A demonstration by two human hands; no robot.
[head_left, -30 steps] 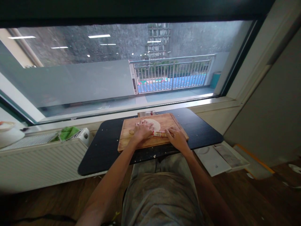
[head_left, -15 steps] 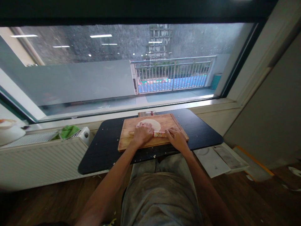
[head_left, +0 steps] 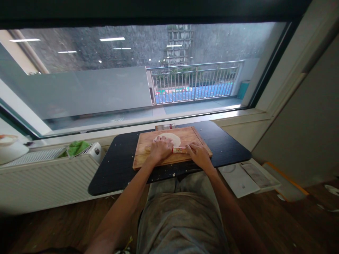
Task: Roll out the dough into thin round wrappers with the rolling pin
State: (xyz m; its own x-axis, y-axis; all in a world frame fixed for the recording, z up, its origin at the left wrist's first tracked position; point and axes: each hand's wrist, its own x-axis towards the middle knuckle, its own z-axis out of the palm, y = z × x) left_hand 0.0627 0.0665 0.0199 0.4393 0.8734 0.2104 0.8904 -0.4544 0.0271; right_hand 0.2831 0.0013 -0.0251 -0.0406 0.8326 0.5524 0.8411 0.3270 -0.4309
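A round, flat sheet of dough [head_left: 174,139] lies on a wooden cutting board [head_left: 144,162]. My left hand [head_left: 161,148] rests over its near left part, fingers stretched and slightly apart on the dough. Under that palm runs a rolling pin [head_left: 180,150], lying crosswise along the near side of the dough; red and yellow printing shows between my hands, and its bare wooden left end sticks out past the left one. At the right end of the pin, my right hand [head_left: 198,154] has its fingers bent around it.
The board sits on a small black table [head_left: 111,173] with white crumbs scattered on it. A little box [head_left: 165,127] stands behind the board. To the left are a radiator [head_left: 47,180] and a green cloth [head_left: 77,148]. Beyond the table is a large window [head_left: 100,88].
The fingers of my left hand look slightly more spread over the dough. The rolling pin, the board and my right hand stay about where they were.
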